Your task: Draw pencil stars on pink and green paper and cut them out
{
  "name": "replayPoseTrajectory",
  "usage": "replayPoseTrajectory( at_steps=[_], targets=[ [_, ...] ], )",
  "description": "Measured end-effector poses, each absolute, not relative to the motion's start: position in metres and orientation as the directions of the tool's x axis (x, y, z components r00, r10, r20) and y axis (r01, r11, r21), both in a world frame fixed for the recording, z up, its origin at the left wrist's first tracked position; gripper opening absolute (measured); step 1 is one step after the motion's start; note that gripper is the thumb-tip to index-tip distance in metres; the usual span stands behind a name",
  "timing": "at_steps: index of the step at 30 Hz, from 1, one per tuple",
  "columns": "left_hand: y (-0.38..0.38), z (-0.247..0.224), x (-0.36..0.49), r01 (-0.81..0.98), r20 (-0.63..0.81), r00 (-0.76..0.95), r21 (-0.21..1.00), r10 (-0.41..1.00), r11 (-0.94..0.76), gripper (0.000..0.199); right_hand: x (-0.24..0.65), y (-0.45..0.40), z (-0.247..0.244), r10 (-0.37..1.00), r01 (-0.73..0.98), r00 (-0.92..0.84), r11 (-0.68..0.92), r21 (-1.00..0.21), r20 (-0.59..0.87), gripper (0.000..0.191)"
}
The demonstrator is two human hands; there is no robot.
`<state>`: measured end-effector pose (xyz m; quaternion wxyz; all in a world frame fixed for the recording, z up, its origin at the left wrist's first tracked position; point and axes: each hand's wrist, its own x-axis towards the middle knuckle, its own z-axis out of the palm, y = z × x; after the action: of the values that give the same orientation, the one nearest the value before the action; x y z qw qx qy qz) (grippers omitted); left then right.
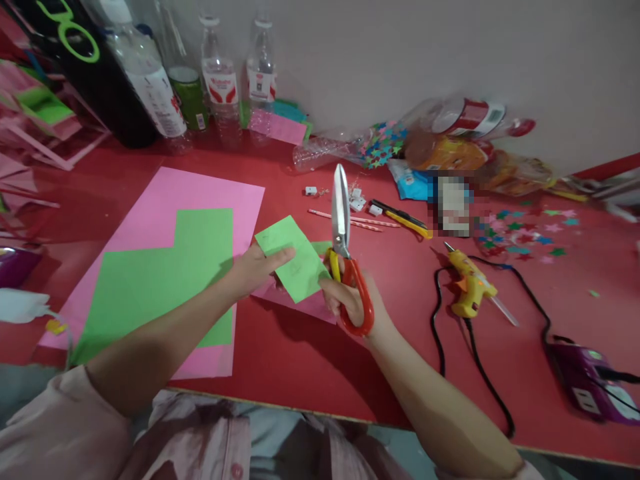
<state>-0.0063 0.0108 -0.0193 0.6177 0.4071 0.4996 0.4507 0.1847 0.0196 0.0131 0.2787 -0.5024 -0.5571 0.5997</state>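
Observation:
A small green paper piece [296, 267] with faint pencil marks is pinched in my left hand [257, 269], thumb on top. My right hand [353, 300] has its fingers in the red and yellow handles of the scissors [341, 213]. The blades point away from me and look closed together. The right fingertips touch the paper's right corner. Under and beside the hands lies another pink sheet [320, 310], partly hidden. To the left, a large green sheet [165, 287] with a cut-out corner rests on a larger pink sheet [210, 190].
A yellow glue gun [470, 280] with a black cord lies right, near a purple power box [590, 380]. Pencils [365, 225], a yellow cutter [410, 225] and star cutouts [530, 233] lie beyond. Plastic bottles [220, 87] line the wall. Pink paper models [45, 113] stand left.

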Motion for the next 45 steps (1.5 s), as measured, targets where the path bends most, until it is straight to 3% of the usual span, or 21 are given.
replayPoseTrajectory(
  at_steps=[3, 5, 9, 14, 17, 22, 27, 45],
  targets=[
    [0.010, -0.014, -0.003, -0.139, -0.279, 0.348, 0.929, 0.895, 0.343, 0.034, 0.185, 0.021, 0.010, 0.921, 0.159, -0.282, -0.232, -0.960, -0.270, 0.016],
    [0.011, -0.013, -0.001, -0.108, -0.297, 0.428, 0.921, 0.854, 0.375, 0.030, 0.185, 0.022, 0.006, 0.929, 0.117, -0.272, -0.227, -0.967, -0.250, 0.020],
    [0.016, -0.014, -0.003, -0.169, -0.270, 0.246, 0.934, 0.931, 0.315, 0.025, 0.186, 0.024, 0.002, 0.925, 0.133, -0.299, -0.203, -0.970, -0.235, 0.030],
    [0.024, -0.012, -0.016, -0.286, -0.075, -0.161, 0.958, 0.984, 0.026, 0.022, 0.192, 0.028, 0.012, 0.884, 0.429, -0.413, -0.024, -0.903, -0.220, 0.042],
    [0.025, -0.009, -0.022, -0.294, -0.012, -0.280, 0.953, 0.960, -0.074, 0.018, 0.195, 0.030, 0.017, 0.820, 0.568, -0.487, 0.035, -0.822, -0.302, 0.047],
    [0.023, -0.005, -0.021, -0.234, 0.028, -0.266, 0.968, 0.963, -0.093, 0.020, 0.197, 0.028, 0.018, 0.738, 0.607, -0.555, 0.044, -0.793, -0.384, 0.053],
    [0.020, -0.004, -0.018, -0.176, 0.055, -0.247, 0.979, 0.968, -0.101, 0.022, 0.196, 0.025, 0.018, 0.742, 0.581, -0.558, 0.030, -0.813, -0.372, 0.055],
    [0.020, -0.005, -0.018, -0.218, 0.070, -0.203, 0.969, 0.977, -0.115, 0.022, 0.195, 0.023, 0.016, 0.748, 0.520, -0.573, 0.017, -0.854, -0.335, 0.056]
  ],
)
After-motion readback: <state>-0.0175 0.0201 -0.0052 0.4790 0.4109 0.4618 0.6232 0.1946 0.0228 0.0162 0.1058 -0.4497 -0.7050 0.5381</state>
